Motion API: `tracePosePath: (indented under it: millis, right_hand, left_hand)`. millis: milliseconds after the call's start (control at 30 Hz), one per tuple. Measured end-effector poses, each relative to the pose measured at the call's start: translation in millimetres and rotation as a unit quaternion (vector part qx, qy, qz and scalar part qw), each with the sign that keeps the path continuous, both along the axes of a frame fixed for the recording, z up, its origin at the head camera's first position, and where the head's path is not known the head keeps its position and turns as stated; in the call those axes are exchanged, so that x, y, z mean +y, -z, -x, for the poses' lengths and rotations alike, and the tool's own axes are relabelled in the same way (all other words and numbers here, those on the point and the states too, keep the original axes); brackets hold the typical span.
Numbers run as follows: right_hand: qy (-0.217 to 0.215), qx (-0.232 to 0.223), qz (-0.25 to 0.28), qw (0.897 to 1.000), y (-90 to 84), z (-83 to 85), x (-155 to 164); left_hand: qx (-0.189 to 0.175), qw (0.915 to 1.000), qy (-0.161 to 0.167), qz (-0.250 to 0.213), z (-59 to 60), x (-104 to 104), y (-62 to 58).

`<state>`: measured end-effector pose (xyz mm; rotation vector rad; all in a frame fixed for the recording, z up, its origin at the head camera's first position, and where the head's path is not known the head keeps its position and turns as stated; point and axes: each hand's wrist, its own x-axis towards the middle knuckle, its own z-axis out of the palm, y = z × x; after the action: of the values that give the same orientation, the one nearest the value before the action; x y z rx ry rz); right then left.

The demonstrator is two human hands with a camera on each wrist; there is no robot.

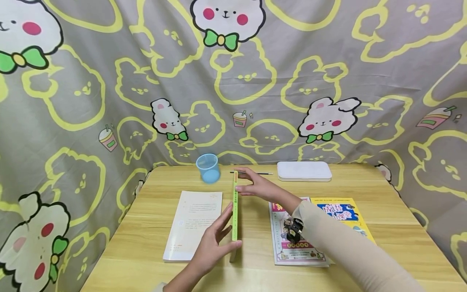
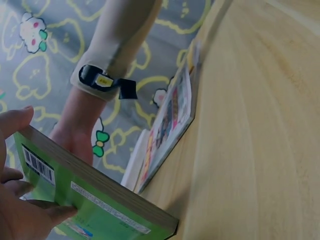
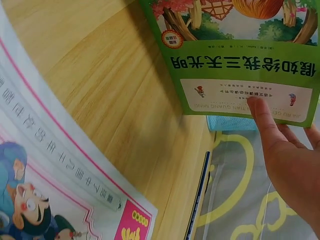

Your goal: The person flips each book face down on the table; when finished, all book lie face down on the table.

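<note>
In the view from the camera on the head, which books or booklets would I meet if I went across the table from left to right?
White printed booklet → green book, seen spine-on → pink-bordered book → yellow book.

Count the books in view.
4: the green book stands between the left hand and right hand; the white book lies left of it; the pink-bordered book lies right; the yellow book lies farther right. Others may be hidden underneath.

Study corner, perhaps: books point(image 3: 240, 55), curtain point(image 1: 255, 87).
</note>
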<state>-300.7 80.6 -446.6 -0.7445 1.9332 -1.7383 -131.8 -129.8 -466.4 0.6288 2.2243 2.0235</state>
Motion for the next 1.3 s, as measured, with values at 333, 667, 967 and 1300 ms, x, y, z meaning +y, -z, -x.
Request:
tracePosePath:
  millis: [333,667,967,1300]
  right_hand:
    - [-0.004,0.026,-0.043,0.999,-3.0,-2.1,17]
    - [0.002,0.053,-0.091,0.994,-1.2,-5.6,35]
    - [0.013,0.055,-0.11,0.992,5.9,-8.2,46]
    - [0.01,0.056,-0.118,0.991,16.0,-9.4,58]
  left_hand:
    - [0.018,0.9997,0.001,0.015,3.1,12,10.1]
    - [0.014,0.9991,0.002,0.04,8.5,23,26.2]
    - [0.018,0.9914,0.006,0.13,9.9,28,35.3]
    - [0.016,0.9757,0.032,0.216,12.8,27,41.3]
